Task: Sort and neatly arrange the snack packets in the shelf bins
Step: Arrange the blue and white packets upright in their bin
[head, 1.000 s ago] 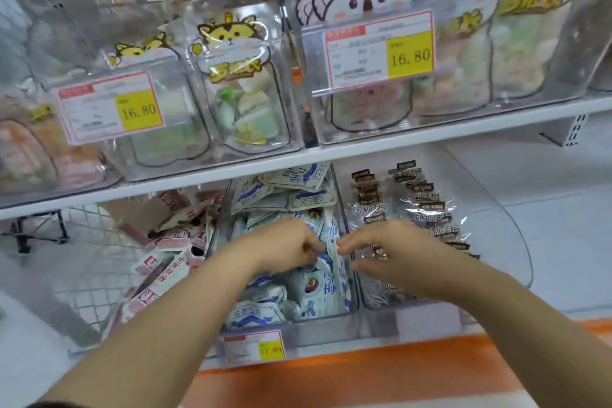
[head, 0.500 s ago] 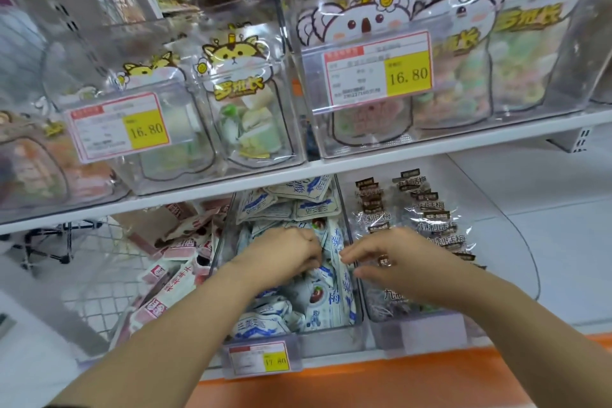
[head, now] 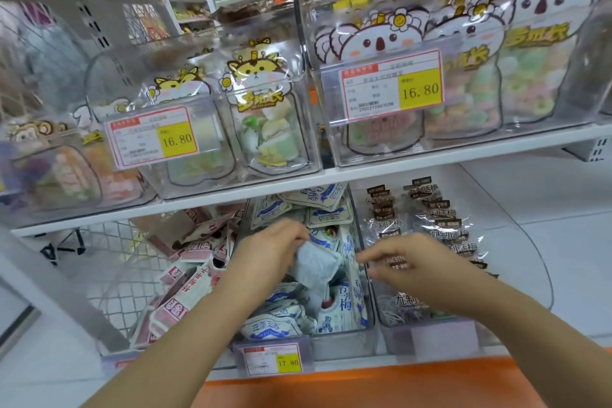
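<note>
Both my hands reach into the lower shelf. My left hand (head: 265, 252) grips a pale blue-white snack packet (head: 313, 267), lifted a little above the heap of blue-and-white packets (head: 271, 325) in the middle clear bin (head: 344, 343). My right hand (head: 410, 262) hovers over the wall between that bin and the right bin (head: 430, 339), its fingers loosely bent and pointing left at the held packet, holding nothing. The right bin holds clear packets with dark labels (head: 440, 225). Red-and-white packets (head: 185, 291) fill the left bin.
The upper shelf (head: 430, 159) carries clear bins of animal-print candy bags (head: 265, 116) with 16.80 price tags (head: 390, 86). A 17.80 tag (head: 273, 361) sits on the middle bin's front. An orange ledge (head: 364, 387) runs below.
My left hand has pulled one blue-white packet up out of the heap. My right hand has drawn slightly away to the right. The view has tilted upward.
</note>
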Tool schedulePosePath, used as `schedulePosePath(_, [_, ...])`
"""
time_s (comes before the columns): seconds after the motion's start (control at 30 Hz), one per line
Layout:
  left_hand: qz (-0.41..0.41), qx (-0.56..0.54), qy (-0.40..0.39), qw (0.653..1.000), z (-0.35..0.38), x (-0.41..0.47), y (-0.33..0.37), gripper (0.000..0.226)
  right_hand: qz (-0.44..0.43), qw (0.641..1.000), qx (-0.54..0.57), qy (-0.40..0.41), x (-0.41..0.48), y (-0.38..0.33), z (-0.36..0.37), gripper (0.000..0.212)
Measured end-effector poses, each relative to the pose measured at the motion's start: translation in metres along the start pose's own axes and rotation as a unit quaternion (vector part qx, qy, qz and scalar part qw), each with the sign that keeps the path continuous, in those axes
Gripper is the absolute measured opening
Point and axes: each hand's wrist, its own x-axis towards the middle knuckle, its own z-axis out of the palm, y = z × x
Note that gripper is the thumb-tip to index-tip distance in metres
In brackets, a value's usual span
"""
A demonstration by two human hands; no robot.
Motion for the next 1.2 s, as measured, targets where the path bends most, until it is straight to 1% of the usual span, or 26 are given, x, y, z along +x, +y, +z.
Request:
schedulePosePath(0.03, [-0.009,-0.072,0.04,0.997,-0.009,-0.005,0.002,0.014,-0.006,1.0,0.012,0.018,-0.001,-0.001,-0.002,0.024])
schedulePosePath(0.07, [-0.017,-0.131,0.062,0.989,-0.018,-0.009,0.006,0.019,-0.013,0.999,0.036,0.035,-0.002,-0.002,-0.004,0.025])
schedulePosePath(0.1, [-0.021,-0.18,0.064,0.981,-0.027,-0.013,0.012,0.025,-0.021,0.996,0.07,0.045,-0.002,-0.004,-0.005,0.026])
schedulePosePath(0.17, [-0.009,-0.244,0.04,0.969,-0.043,-0.016,0.026,0.026,-0.035,0.985,0.161,0.043,-0.002,-0.008,-0.005,0.03])
schedulePosePath(0.23, [0.01,-0.275,0.012,0.961,-0.053,-0.016,0.04,0.016,-0.046,0.972,0.231,0.02,-0.005,-0.009,-0.005,0.041])
schedulePosePath(0.3, [0.015,-0.305,-0.019,0.952,-0.058,-0.014,0.053,0.014,-0.051,0.962,0.269,-0.02,-0.009,-0.008,-0.008,0.056])
schedulePosePath(0.37, [0.007,-0.356,-0.054,0.933,-0.06,-0.01,0.066,0.015,-0.045,0.955,0.286,-0.067,-0.013,-0.007,-0.012,0.066])
schedulePosePath(0.4, [0.005,-0.38,-0.069,0.922,-0.059,-0.008,0.072,0.017,-0.038,0.955,0.281,-0.086,-0.016,-0.008,-0.016,0.066])
schedulePosePath(0.43, [0.003,-0.386,-0.074,0.92,-0.059,-0.005,0.077,0.023,-0.033,0.957,0.269,-0.105,-0.019,-0.009,-0.02,0.059])
schedulePosePath(0.5, [-0.018,-0.376,-0.082,0.923,-0.057,0.001,0.082,0.042,-0.028,0.964,0.233,-0.127,-0.028,-0.014,-0.029,0.039])
schedulePosePath(0.53, [-0.046,-0.387,-0.089,0.917,-0.054,0.004,0.081,0.046,-0.017,0.97,0.216,-0.114,-0.032,-0.016,-0.034,0.032])
schedulePosePath(0.57, [-0.087,-0.41,-0.101,0.902,-0.05,0.008,0.079,0.044,0.002,0.976,0.202,-0.078,-0.035,-0.015,-0.038,0.027])
schedulePosePath(0.6, [-0.133,-0.43,-0.121,0.885,-0.043,0.012,0.074,0.036,0.022,0.981,0.189,-0.026,-0.038,-0.012,-0.043,0.023])
schedulePosePath(0.63, [-0.178,-0.431,-0.138,0.874,-0.035,0.015,0.067,0.028,0.039,0.983,0.174,0.032,-0.039,-0.005,-0.047,0.023])
schedulePosePath(0.67, [-0.215,-0.402,-0.151,0.877,-0.025,0.017,0.058,0.023,0.053,0.982,0.159,0.089,-0.04,0.002,-0.05,0.025])
schedulePosePath(0.7, [-0.24,-0.35,-0.17,0.889,-0.015,0.019,0.05,0.021,0.065,0.977,0.153,0.137,-0.04,0.008,-0.052,0.025])
schedulePosePath(0.73, [-0.247,-0.281,-0.202,0.905,-0.005,0.021,0.046,0.019,0.074,0.969,0.159,0.173,-0.04,0.013,-0.054,0.023])
schedulePosePath(0.77, [-0.242,-0.213,-0.249,0.913,0.006,0.023,0.044,0.019,0.079,0.962,0.173,0.197,-0.041,0.017,-0.054,0.019])
schedulePosePath(0.8, [-0.236,-0.158,-0.302,0.91,0.015,0.024,0.046,0.02,0.079,0.956,0.185,0.213,-0.041,0.019,-0.055,0.016])
schedulePosePath(0.87, [-0.253,-0.105,-0.375,0.886,0.031,0.027,0.053,0.021,0.07,0.949,0.202,0.233,-0.042,0.02,-0.055,0.012])
schedulePosePath(0.9, [-0.264,-0.091,-0.386,0.879,0.039,0.027,0.056,0.022,0.064,0.946,0.208,0.241,-0.043,0.021,-0.055,0.011])
schedulePosePath(0.97, [-0.282,-0.076,-0.375,0.88,0.05,0.029,0.057,0.023,0.058,0.941,0.218,0.252,-0.043,0.022,-0.057,0.011])
schedulePosePath(1.07, [-0.277,-0.063,-0.346,0.894,0.044,0.03,0.056,0.028,0.055,0.94,0.233,0.242,-0.043,0.022,-0.059,0.013])
schedulePosePath(1.13, [-0.261,-0.066,-0.313,0.911,0.024,0.026,0.054,0.032,0.055,0.943,0.231,0.233,-0.042,0.021,-0.058,0.014])
schedulePosePath(1.2, [-0.235,-0.079,-0.255,0.935,-0.004,0.017,0.051,0.031,0.043,0.95,0.222,0.214,-0.043,0.016,-0.057,0.013])
